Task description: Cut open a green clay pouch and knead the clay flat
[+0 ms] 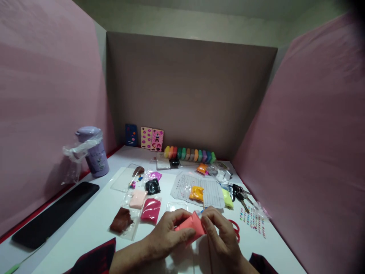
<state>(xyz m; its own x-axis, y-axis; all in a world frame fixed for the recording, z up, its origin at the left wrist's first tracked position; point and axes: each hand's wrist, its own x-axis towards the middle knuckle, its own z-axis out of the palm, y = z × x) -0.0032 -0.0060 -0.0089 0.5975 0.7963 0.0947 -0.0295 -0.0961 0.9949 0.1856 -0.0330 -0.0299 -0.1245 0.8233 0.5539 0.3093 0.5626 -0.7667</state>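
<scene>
Both my hands meet low in the middle of the white table (85, 228). My left hand (165, 236) and my right hand (222, 236) pinch the two ends of a small clear bag of coral-pink clay (191, 227), fingers closed on its top edge. Just left of them lie bags of brown clay (121, 220), dark pink clay (151, 210) and pale pink clay (138, 198). Red scissor handles (235, 228) show behind my right hand.
A row of coloured clay packs (189, 153) lines the back wall beside decorated phone cases (152, 139). A purple cup in plastic wrap (94, 152) stands left, a black wrist rest (54, 215) in front of it. Keys (241, 194) and gem stickers (252, 220) lie right. Pink partitions enclose the desk.
</scene>
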